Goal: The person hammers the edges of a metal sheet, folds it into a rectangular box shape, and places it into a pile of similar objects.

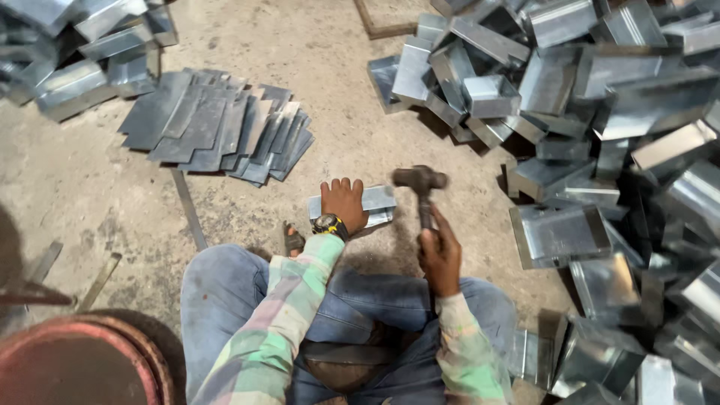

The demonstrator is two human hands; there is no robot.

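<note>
Head view: flat sheets (217, 127) lie fanned on the floor (90, 187) at ten o'clock. Left hand (343, 204) presses palm-down on a folded metal piece (375, 201) at centre, fingers spread flat. Right hand (441, 253), just right, grips a hammer (420, 180), head raised beside the piece. Metal boxes (600, 135) pile up at two o'clock.

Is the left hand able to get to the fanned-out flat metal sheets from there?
Probably, with a stretch. The left hand presses on a folded metal piece, and only bare concrete floor lies between it and the flat metal sheets. Nothing blocks the way.
</note>
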